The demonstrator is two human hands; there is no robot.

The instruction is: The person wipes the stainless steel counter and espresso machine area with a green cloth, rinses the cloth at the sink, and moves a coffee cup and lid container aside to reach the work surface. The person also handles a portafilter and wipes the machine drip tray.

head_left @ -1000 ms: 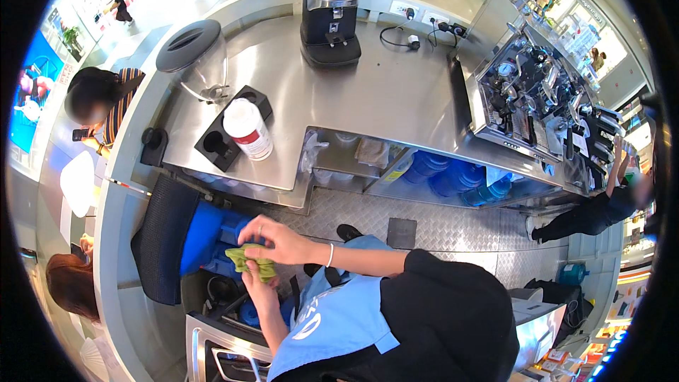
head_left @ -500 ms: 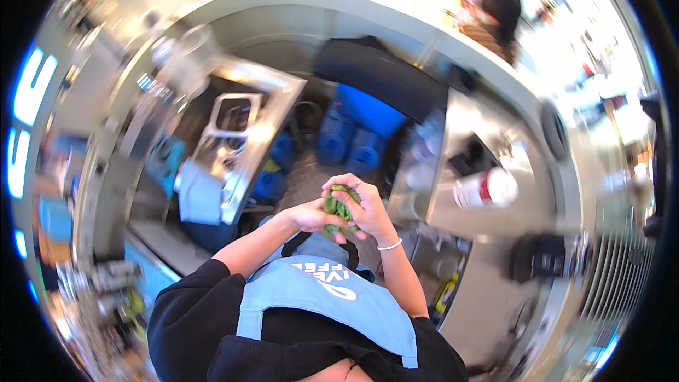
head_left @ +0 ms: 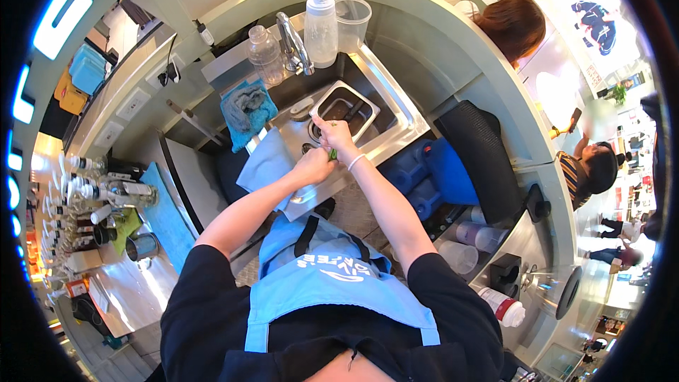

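Both my hands are closed together at the near edge of the metal sink [head_left: 392, 124]. My left hand [head_left: 313, 167] grips the lower end of a crumpled green cloth [head_left: 333, 155]. Just above and beyond it, my right hand [head_left: 335, 135], with a white band on the wrist, is closed on the same cloth. Only a small bit of green shows between the fingers; the rest is hidden. A metal pan [head_left: 366, 107] sits in the basin beyond my hands. To their left, a light blue cloth [head_left: 265, 163] hangs over the sink's edge.
A tap [head_left: 293, 42], a clear bottle [head_left: 264, 56], a white squeeze bottle [head_left: 320, 28] and a clear jug [head_left: 351, 22] stand behind the sink. Blue jugs [head_left: 424, 173] are on the floor at right. Another person [head_left: 513, 27] is beyond the curved counter.
My view and body have turned left, from between the counters to the sink. The green cloth moved over with my hands and is now mostly covered by tighter fingers.
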